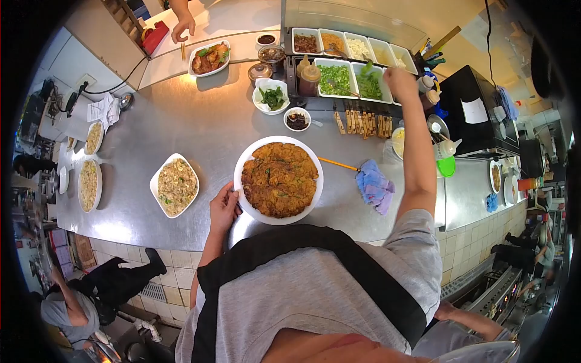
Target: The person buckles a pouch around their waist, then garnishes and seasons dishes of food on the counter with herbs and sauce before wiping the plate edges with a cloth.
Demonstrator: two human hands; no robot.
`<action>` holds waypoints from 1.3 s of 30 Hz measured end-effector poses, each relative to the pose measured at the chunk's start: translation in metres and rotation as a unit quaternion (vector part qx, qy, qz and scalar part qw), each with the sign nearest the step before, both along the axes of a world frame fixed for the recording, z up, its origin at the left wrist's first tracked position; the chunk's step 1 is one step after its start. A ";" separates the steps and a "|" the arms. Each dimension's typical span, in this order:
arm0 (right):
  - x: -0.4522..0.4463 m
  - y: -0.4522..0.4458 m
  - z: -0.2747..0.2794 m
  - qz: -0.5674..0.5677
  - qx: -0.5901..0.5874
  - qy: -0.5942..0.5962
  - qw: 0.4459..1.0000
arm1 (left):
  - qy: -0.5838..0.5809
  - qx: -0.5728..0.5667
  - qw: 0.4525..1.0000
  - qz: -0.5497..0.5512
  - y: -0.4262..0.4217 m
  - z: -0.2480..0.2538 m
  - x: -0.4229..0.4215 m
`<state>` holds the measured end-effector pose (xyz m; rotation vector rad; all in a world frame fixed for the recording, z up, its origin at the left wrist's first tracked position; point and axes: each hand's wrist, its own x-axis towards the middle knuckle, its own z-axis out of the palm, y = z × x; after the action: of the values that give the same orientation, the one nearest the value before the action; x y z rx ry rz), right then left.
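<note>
A round white plate [238, 195] bears a browned, flat omelette-like pancake [279, 180] flecked with green. My left hand [224, 207] grips the plate's left rim, thumb over the edge. Out to the right, my right arm reaches across the counter to the topping bins. There my right hand [400, 83] is closed, fingers pinched at the edge of a white bin of cilantro [369, 85], and leafy sprigs stand up by its fingertips. Chopped scallions [334, 79], with a spoon in them, fill the bin to its left.
A bowl of fried rice [177, 185] stands left of the plate. A blue-purple cloth [375, 184] and an orange stick [338, 164] lie to its right. Wooden clothespins [366, 123] line the bins' front. Another person's hand [183, 27] hovers near a dish of glazed meat [210, 58].
</note>
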<state>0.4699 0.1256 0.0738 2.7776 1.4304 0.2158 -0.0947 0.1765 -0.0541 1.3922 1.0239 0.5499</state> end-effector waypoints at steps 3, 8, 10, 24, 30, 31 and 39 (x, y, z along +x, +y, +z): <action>-0.007 -0.005 -0.009 -0.007 -0.033 0.002 0.999 | 0.008 0.009 1.000 -0.008 0.002 0.005 0.002; -0.023 -0.021 0.013 0.014 0.058 -0.012 0.998 | 0.011 0.007 1.000 -0.002 0.000 0.004 0.001; -0.025 -0.025 0.003 0.046 -0.038 -0.018 0.998 | 0.004 0.005 1.000 -0.001 -0.001 0.001 -0.002; -0.048 -0.061 -0.017 -0.015 0.239 -0.012 0.971 | 0.015 0.034 0.999 -0.008 0.004 -0.009 -0.004; -0.087 -0.076 -0.027 0.002 0.304 0.019 0.952 | -0.004 -0.004 1.000 -0.027 0.009 -0.013 -0.008; -0.106 -0.078 -0.024 0.028 0.346 0.028 0.937 | -0.009 -0.004 0.999 -0.034 0.010 -0.013 -0.007; -0.277 -0.081 -0.069 0.099 0.395 0.221 0.886 | -0.026 -0.039 0.997 -0.061 0.015 -0.012 -0.008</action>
<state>0.1928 0.0447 0.0050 3.4727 2.1376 0.2129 -0.1030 0.1911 -0.0657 1.3543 0.9040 0.4490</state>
